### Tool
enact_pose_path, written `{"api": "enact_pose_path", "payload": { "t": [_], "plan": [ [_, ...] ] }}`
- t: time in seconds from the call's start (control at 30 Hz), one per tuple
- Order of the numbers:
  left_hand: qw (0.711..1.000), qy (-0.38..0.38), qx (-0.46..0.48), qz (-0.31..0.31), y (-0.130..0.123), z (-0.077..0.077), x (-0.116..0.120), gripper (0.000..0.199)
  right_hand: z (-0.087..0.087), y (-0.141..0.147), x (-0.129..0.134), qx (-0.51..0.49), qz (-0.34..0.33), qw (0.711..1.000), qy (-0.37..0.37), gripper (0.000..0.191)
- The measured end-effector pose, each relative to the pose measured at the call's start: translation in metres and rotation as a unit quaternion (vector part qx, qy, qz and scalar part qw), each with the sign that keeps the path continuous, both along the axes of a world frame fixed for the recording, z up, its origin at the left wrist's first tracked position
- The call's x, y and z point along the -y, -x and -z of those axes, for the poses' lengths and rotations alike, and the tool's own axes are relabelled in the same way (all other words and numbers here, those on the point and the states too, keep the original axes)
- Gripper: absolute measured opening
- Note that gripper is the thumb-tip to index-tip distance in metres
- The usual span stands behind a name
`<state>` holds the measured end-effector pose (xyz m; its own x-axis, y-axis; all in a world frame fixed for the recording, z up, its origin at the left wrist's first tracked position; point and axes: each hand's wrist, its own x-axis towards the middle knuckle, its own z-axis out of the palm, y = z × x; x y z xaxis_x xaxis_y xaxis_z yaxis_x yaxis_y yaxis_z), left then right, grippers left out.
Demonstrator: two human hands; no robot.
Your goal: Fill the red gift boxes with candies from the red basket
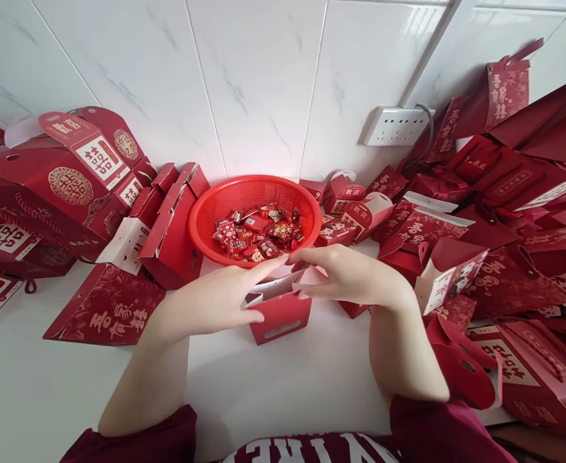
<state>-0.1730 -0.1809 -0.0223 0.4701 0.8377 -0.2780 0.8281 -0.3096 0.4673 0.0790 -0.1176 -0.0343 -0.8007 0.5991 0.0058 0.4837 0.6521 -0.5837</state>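
A small red box [283,316] with pale inner flaps stands on the white table between my hands. My left hand [222,297] is at its left side, thumb and fingers apart around the box's top edge. At the right side, my right hand [338,275] has its fingers around a pale flap at the top of the box. Just behind the box sits a red plastic basket [197,222], partly covered at its front rim by my fingertips. Wrapped candies [256,225] in red, gold and white lie inside it.
Red gift boxes [65,186] and a tilted red bag [112,305] stand on the left. Many more red boxes [509,276] crowd the right side. A white power strip [396,127] with a dark cable is at the tiled wall behind.
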Motion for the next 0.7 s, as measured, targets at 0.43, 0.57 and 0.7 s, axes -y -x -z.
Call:
{"api": "enact_pose_path", "payload": {
  "t": [0.43,0.57,0.7],
  "plan": [
    [0.99,-0.089,0.1,-0.031,-0.007,0.01,-0.015,0.043,0.005,0.014,-0.001,0.038,0.028,0.997,-0.061,0.018],
    [0.986,-0.066,0.149,-0.028,-0.009,0.008,-0.014,0.036,0.008,0.015,-0.005,0.049,0.006,0.996,-0.075,0.019],
    [0.983,-0.046,0.144,-0.103,-0.009,0.007,-0.017,0.041,0.012,0.017,-0.008,0.06,0.006,0.993,-0.097,0.017]
  ]
}}
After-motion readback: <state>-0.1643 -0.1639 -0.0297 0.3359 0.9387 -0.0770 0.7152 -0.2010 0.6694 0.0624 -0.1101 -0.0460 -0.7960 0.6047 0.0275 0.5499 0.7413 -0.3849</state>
